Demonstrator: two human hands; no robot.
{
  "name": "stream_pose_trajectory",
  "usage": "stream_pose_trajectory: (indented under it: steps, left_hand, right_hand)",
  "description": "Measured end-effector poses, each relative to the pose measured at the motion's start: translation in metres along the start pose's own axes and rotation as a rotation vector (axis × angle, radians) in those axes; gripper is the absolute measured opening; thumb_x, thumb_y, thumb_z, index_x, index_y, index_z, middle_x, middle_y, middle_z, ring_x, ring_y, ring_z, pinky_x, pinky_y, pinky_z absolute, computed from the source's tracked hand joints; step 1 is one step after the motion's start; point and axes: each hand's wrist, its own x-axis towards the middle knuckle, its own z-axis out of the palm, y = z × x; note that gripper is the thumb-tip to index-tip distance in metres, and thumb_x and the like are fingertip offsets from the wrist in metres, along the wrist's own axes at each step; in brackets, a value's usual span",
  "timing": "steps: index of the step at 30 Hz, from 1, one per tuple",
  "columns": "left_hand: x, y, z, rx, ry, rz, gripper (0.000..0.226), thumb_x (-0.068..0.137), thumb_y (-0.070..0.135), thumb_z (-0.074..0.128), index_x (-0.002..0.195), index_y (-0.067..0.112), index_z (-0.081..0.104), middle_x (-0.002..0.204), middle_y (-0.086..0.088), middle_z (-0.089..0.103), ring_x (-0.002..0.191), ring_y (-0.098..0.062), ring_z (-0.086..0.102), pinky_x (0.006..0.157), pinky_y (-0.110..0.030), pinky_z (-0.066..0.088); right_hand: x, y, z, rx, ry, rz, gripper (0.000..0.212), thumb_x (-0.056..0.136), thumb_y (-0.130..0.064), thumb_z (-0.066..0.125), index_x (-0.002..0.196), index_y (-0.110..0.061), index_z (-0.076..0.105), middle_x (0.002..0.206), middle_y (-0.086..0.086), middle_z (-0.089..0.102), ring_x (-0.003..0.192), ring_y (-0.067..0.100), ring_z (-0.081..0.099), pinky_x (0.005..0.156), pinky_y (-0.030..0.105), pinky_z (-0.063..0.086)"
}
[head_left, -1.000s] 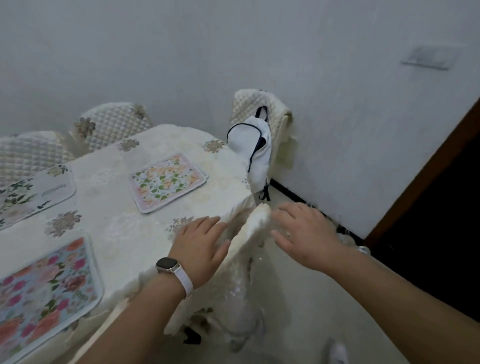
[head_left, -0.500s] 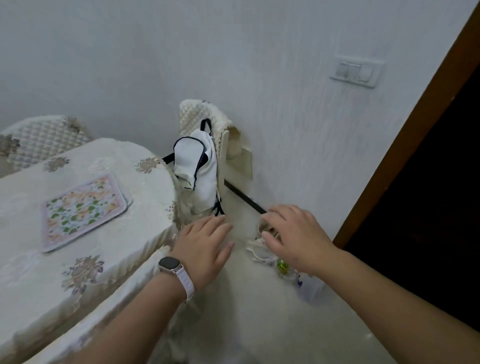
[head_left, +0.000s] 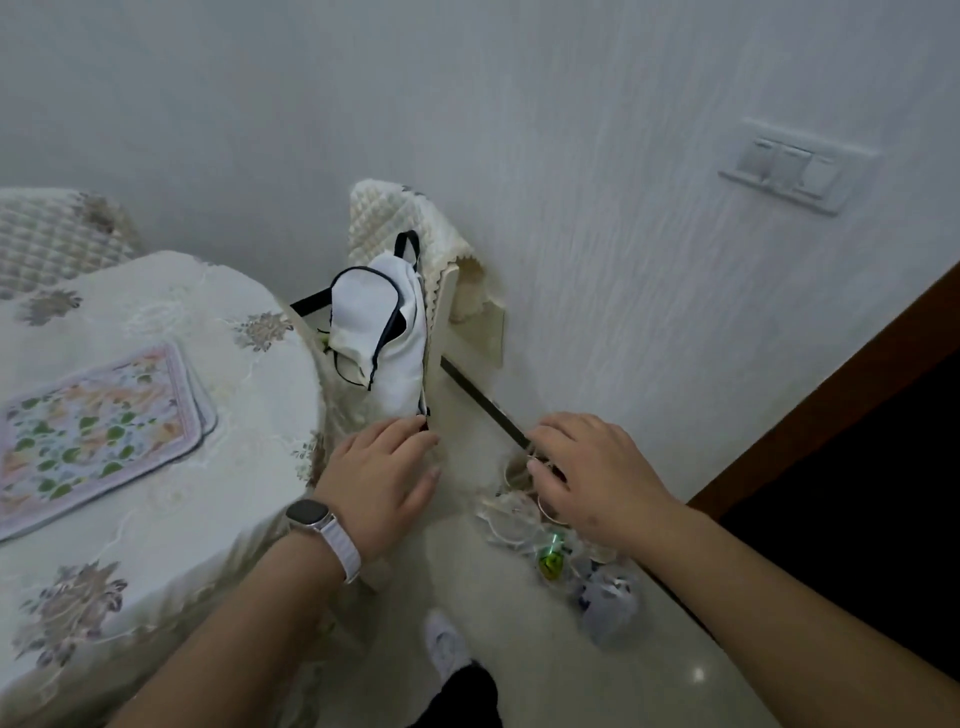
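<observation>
A white backpack (head_left: 382, 338) with black trim hangs on a chair (head_left: 400, 223) that wears a quilted cream cover, by the wall. My left hand (head_left: 382, 480), with a watch on its wrist, reaches out palm down just below the backpack, fingers relaxed and holding nothing. My right hand (head_left: 592, 475) is stretched out palm down over the floor near the wall, fingers loosely bent and empty.
A table (head_left: 156, 519) with a cream floral cloth and a flowered placemat (head_left: 98, 431) fills the left. Clear plastic bags and bottles (head_left: 561, 551) lie on the floor by the skirting. A light switch (head_left: 792, 169) is on the wall, a dark doorway (head_left: 857, 493) at right.
The view has swung right from the table toward the chair and wall. Both hands left the table's corner and now reach forward, the left one close under the backpack.
</observation>
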Motion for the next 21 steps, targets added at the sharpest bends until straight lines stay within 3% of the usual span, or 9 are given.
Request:
stream_pose_trajectory:
  steps: [4,11,17,21]
  left_hand:
    - [0.051,-0.053,0.016,-0.028,0.026,-0.016,0.039,0.088,0.041,0.041,0.116,0.022,0.062,0.123,-0.002,0.063,0.113,-0.026,0.056,0.087,-0.044,0.049]
    - [0.098,-0.15,0.018,0.001,0.094,-0.114,0.04,0.086,0.04,0.049,0.118,0.021,0.061,0.126,-0.004,0.062,0.115,-0.028,0.056,0.091,-0.041,0.045]
    - [0.097,-0.208,-0.012,0.072,0.144,-0.269,0.043,0.089,0.042,0.044,0.122,0.02,0.061,0.13,-0.006,0.06,0.12,-0.03,0.053,0.095,-0.044,0.043]
    - [0.079,-0.24,-0.022,0.097,0.161,-0.431,0.044,0.09,0.043,0.044,0.124,0.019,0.06,0.134,-0.006,0.057,0.125,-0.031,0.049,0.098,-0.047,0.041]
  right_hand:
    - [0.073,0.002,0.005,-0.032,0.007,-0.026,0.047,0.092,-0.041,0.041,0.129,-0.02,0.059,0.131,-0.002,0.058,0.119,0.02,0.051,0.1,0.04,0.04]
    - [0.203,-0.032,0.004,-0.088,0.056,-0.228,0.047,0.091,-0.04,0.043,0.126,-0.016,0.061,0.128,0.006,0.06,0.117,0.026,0.054,0.092,0.044,0.048]
    - [0.289,-0.08,0.003,-0.118,0.056,-0.43,0.047,0.092,-0.042,0.045,0.132,-0.019,0.056,0.138,0.006,0.054,0.13,0.028,0.046,0.103,0.048,0.043]
    - [0.338,-0.115,0.014,-0.108,0.047,-0.58,0.049,0.091,-0.043,0.044,0.129,-0.017,0.059,0.136,0.007,0.056,0.128,0.03,0.048,0.101,0.048,0.043]
